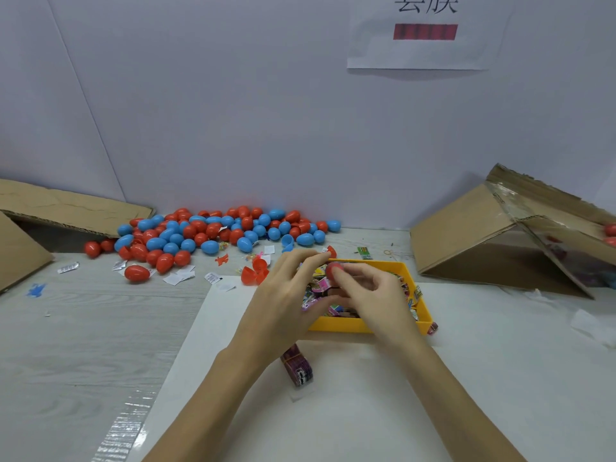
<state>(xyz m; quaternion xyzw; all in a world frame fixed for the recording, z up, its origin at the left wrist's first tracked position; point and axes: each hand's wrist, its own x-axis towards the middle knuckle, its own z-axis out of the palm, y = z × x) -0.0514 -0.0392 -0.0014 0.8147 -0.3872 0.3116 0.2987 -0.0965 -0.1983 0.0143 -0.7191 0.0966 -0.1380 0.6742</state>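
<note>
Over a yellow tray [346,324] filled with small colourful packets, both my hands meet. My right hand [373,295] pinches a red plastic egg piece [332,270] with curled fingers. My left hand [286,295] reaches in from the left, its fingertips at the same red piece and its thumb near a pink packet [321,282]. Much of the red piece is hidden by fingers.
A pile of red and blue plastic eggs [213,233] lies against the back wall. An open red egg [255,271] and paper slips lie left of the tray. Cardboard boxes stand at left [66,208] and right [493,235]. A banded packet bundle [298,366] lies near my left wrist.
</note>
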